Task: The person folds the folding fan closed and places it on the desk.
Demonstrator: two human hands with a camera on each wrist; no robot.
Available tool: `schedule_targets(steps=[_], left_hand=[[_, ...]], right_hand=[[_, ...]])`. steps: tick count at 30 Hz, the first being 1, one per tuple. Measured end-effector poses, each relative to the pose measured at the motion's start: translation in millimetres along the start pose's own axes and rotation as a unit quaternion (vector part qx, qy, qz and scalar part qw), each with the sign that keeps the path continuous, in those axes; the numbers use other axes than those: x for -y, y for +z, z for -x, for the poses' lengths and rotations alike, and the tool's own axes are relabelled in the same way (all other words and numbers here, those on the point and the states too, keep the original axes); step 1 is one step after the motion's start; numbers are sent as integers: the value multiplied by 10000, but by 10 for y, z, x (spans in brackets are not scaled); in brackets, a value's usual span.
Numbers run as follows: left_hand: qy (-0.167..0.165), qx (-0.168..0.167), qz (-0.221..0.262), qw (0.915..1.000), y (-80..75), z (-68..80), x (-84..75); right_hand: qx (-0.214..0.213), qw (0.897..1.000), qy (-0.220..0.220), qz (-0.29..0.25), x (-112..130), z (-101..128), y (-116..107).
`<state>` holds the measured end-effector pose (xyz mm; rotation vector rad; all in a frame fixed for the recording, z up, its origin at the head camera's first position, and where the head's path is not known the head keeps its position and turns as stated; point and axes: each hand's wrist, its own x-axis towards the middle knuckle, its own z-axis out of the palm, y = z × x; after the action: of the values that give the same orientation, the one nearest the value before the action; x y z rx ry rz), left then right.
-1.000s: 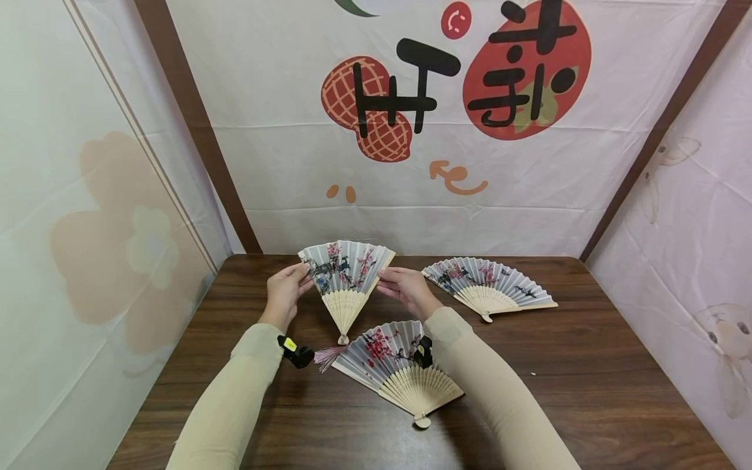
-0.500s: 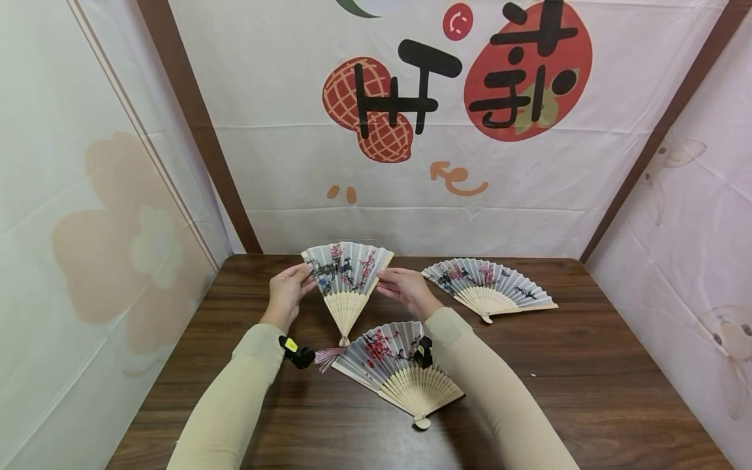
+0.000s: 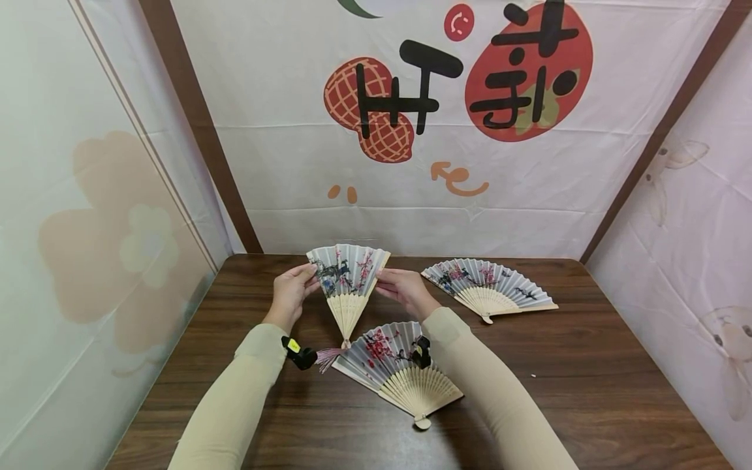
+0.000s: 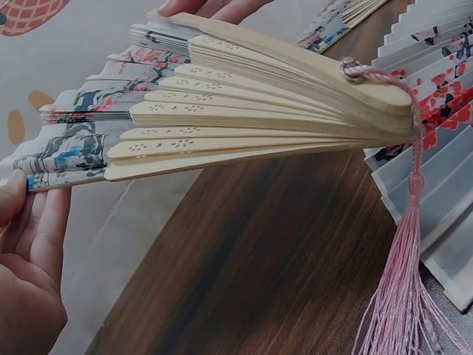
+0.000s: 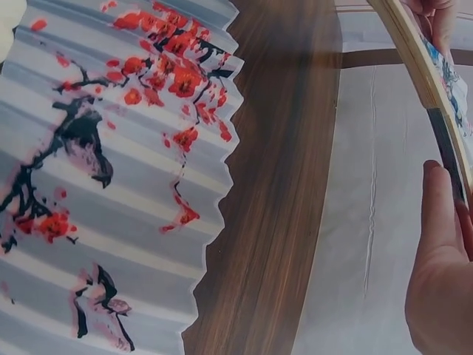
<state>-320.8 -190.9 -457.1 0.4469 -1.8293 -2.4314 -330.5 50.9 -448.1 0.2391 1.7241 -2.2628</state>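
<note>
A partly spread folding fan (image 3: 348, 277), pale with painted blossoms and bamboo ribs, is held up between both hands. My left hand (image 3: 290, 297) pinches its left outer edge between thumb and fingers. On the opposite edge my right hand (image 3: 408, 289) grips the end rib. In the left wrist view the ribs (image 4: 244, 103) lie in uneven bunches, and a pink tassel (image 4: 403, 274) hangs from the pivot. A second spread fan (image 3: 405, 372), grey with red blossoms, lies on the table below, partly covered by the right wrist's camera.
A third spread fan (image 3: 487, 287) lies at the back right of the brown wooden table (image 3: 564, 405). Printed cloth walls (image 3: 282, 170) stand behind and at both sides. A tiny white speck (image 3: 532, 375) is on the tabletop.
Both hands have come slightly closer together, the left hand shifting right, and the held fan has narrowed a little. The two fans on the table have stayed put.
</note>
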Motion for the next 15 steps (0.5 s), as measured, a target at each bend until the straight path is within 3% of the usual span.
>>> schedule_targets(steps=[15], left_hand=[[-29, 52, -43, 10000, 36, 22, 12]], right_hand=[[110, 9999, -42, -86, -13, 9, 43]])
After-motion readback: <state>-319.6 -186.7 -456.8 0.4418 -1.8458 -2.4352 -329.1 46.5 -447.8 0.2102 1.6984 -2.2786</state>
